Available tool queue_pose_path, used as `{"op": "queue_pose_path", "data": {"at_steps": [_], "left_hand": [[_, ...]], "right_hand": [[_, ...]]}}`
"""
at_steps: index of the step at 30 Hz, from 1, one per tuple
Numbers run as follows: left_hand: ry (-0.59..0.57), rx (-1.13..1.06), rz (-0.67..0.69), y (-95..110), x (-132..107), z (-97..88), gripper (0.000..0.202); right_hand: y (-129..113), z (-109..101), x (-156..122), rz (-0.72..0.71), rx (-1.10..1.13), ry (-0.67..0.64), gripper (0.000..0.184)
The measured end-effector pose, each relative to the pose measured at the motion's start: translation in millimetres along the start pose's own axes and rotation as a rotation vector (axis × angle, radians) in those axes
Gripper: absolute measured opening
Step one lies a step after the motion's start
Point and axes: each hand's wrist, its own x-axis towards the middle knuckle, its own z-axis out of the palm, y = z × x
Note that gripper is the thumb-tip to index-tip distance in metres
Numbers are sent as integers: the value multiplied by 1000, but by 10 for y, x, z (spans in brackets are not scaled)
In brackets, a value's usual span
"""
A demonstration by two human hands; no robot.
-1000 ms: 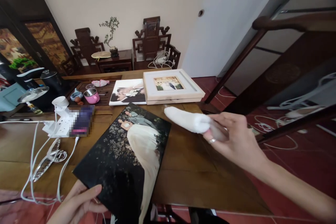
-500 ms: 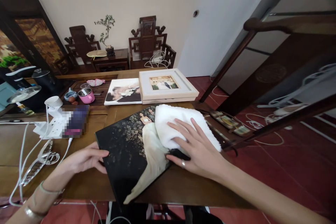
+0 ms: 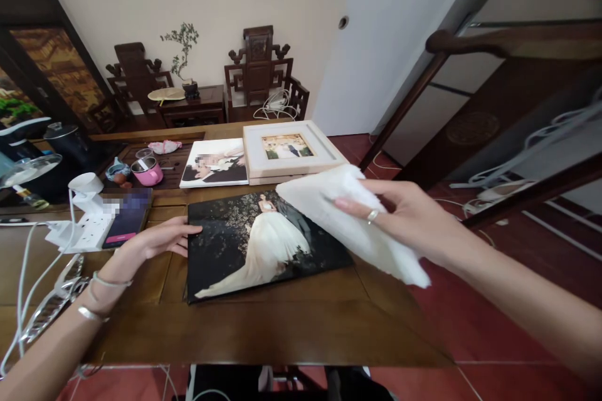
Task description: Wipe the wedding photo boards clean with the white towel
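A dark wedding photo panel (image 3: pixel 226 250), printed with a figure in a long white gown, lies on the wooden table in front of me. My left hand (image 3: pixel 164 239) holds its left edge, thumb on top and fingers at the side. In my right hand (image 3: pixel 399 213) a white towel (image 3: pixel 348 219) is pinched between thumb and fingers. The towel hangs raised over the panel's right side and hides its upper right corner. Behind the panel lie a smaller white-edged photo panel (image 3: pixel 226 174) and a white photo frame (image 3: pixel 324 160), resting on another pale piece.
Left on the table (image 3: pixel 263 332) are a power strip (image 3: pixel 87 232) with white cables, a phone (image 3: pixel 126 219), a silvery hair clip (image 3: pixel 51 307) and a pink cup (image 3: pixel 147 172). A dark wooden chair (image 3: pixel 409 119) stands at the right. Red tiles cover the floor.
The towel has lifted off the panel's surface, gripped in my right hand instead of pressed flat. The panel has turned so its lower edge lies more level, and my left hand has moved up slightly.
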Motion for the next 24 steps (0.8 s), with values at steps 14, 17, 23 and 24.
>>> {"op": "queue_pose_path", "data": {"at_steps": [14,17,23,24], "left_hand": [[533,594,293,-81,372,53,63],[699,773,395,-133,381,-24,59],[747,974,440,-166,385,-30,60],[745,988,437,-165,385,-12,60]], "right_hand": [[110,-241,25,51,109,164,37],[92,-245,-10,-229,-328,258,16],[282,267,-19,-513,-700,8,51],[329,389,-14,-553,-714,-43,55]]}}
